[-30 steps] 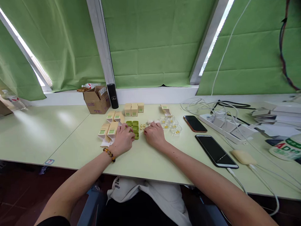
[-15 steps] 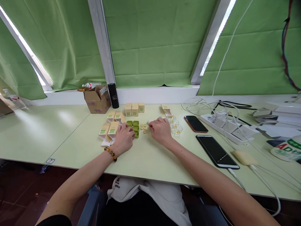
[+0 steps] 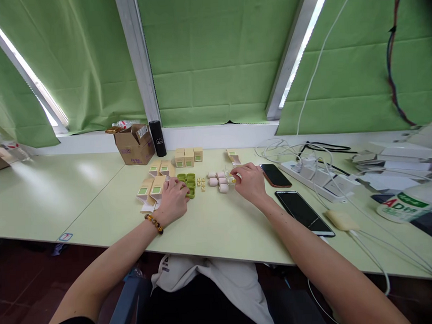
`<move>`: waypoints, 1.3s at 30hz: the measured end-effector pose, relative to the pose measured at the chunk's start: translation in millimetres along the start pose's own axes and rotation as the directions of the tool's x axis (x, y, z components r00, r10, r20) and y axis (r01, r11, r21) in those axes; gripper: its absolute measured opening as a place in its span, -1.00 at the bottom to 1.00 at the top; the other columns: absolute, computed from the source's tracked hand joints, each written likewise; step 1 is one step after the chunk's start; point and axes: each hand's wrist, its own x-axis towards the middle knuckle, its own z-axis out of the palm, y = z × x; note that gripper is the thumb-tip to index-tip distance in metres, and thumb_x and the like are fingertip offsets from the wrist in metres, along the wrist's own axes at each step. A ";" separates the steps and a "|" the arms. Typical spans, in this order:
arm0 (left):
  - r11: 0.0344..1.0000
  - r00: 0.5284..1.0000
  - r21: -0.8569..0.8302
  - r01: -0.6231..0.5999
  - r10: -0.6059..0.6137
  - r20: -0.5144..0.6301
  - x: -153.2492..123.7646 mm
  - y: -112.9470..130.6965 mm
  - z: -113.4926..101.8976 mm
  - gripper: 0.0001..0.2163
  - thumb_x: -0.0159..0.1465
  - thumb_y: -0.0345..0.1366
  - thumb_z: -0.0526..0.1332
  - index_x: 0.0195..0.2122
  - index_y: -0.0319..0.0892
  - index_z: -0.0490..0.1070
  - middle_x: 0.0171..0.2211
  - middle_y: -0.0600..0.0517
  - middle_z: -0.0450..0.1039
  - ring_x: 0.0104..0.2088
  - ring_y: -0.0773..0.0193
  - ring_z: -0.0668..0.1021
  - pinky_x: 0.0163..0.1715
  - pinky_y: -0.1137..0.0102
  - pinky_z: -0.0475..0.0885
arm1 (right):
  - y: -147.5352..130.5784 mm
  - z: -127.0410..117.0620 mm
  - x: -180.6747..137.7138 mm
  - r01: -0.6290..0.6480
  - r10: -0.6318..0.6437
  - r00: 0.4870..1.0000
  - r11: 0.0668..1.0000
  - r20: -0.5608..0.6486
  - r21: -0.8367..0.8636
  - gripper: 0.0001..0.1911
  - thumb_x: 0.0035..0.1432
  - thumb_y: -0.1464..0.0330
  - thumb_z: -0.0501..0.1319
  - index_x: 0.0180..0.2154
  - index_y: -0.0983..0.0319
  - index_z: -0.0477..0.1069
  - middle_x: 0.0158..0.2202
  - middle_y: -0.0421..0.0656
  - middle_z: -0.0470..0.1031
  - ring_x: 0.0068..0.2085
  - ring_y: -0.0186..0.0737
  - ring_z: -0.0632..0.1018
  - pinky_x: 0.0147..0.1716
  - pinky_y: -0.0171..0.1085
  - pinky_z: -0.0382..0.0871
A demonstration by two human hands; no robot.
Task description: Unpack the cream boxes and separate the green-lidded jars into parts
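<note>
My left hand (image 3: 174, 197) lies beside the green tray (image 3: 190, 183) with several square compartments, its bent fingers closed against the near left edge. My right hand (image 3: 251, 180) is pinched at the clear plastic cups (image 3: 231, 179), some with a yellowish part; what its fingertips hold is too small to make out. Several pale pink jar-like pieces (image 3: 223, 188) stand just left of that hand. Between them and the tray are small yellow pieces (image 3: 201, 184) in a cluster. Open cream boxes (image 3: 156, 188) stand left of my left hand.
Behind the tray stand three cream boxes (image 3: 189, 158), and another open box (image 3: 233, 155) lies farther right. A cardboard box (image 3: 134, 147) and black tumbler (image 3: 157, 139) are at the back left. On the right are two phones (image 3: 302, 211), a power strip (image 3: 317, 179) and loose cables.
My right hand has moved right, from beside the small yellow pieces to the clear cups, uncovering the pink pieces. My left hand stays by the green tray. The view has shifted slightly.
</note>
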 end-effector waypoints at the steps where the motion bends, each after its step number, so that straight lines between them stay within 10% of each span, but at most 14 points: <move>1: 1.000 1.000 -0.007 0.000 -0.001 -0.009 -0.5 0.8 -1.7 -0.87 0.28 -0.42 0.26 -0.20 -0.09 0.56 -0.04 -0.14 0.56 0.16 -0.19 0.34 0.10 -0.11 0.27 | 1.1 0.5 -0.9 0.014 -0.014 1.000 1.000 -0.005 -0.003 -0.76 0.22 0.56 0.16 -0.25 0.22 0.58 -0.21 -0.05 0.70 -0.06 0.02 0.50 -0.11 -0.08 0.21; 8: 1.000 0.993 0.001 0.020 -0.019 -0.116 5.9 -1.6 -16.3 -0.83 0.37 -0.32 0.19 -0.08 -0.09 0.54 0.02 -0.13 0.57 0.21 -0.22 0.33 0.10 -0.11 0.25 | -15.2 5.4 -14.5 0.236 -0.231 0.971 0.968 -0.060 0.081 -0.79 0.33 0.40 0.13 -0.26 0.24 0.55 -0.31 -0.04 0.64 -0.27 -0.10 0.51 -0.25 -0.18 0.21; 19: 0.991 0.984 -0.027 0.133 -0.136 -0.114 68.4 -38.3 -35.0 -0.72 0.36 -0.26 0.15 0.07 -0.11 0.49 0.02 -0.19 0.58 0.19 -0.25 0.29 0.09 -0.13 0.25 | -73.5 11.1 -41.7 0.348 -0.421 0.792 0.907 0.443 0.238 -0.81 0.41 0.28 0.13 -0.23 0.21 0.45 -0.31 -0.13 0.67 -0.41 -0.23 0.50 -0.40 -0.21 -0.08; 30: 0.979 0.971 0.142 0.145 -0.168 0.169 189.9 -47.0 24.0 -0.44 0.30 -0.17 0.21 0.29 -0.27 0.25 0.31 -0.39 0.23 0.37 -0.30 0.12 0.29 -0.09 0.13 | -71.7 5.6 -39.8 0.346 -0.432 0.775 0.901 0.462 0.263 -0.83 0.42 0.29 0.14 -0.21 0.20 0.45 -0.29 -0.13 0.66 -0.39 -0.23 0.51 -0.39 -0.21 -0.07; 39: 0.971 0.955 0.161 0.178 -0.210 0.210 217.9 -56.3 68.6 -0.30 0.22 -0.27 0.25 0.38 -0.30 0.12 0.33 -0.41 0.19 0.45 -0.34 0.03 0.39 -0.17 -0.07 | -73.1 3.6 -37.9 0.343 -0.439 0.761 0.897 0.478 0.278 -0.86 0.40 0.31 0.15 -0.21 0.21 0.43 -0.28 -0.12 0.66 -0.39 -0.24 0.51 -0.39 -0.21 -0.06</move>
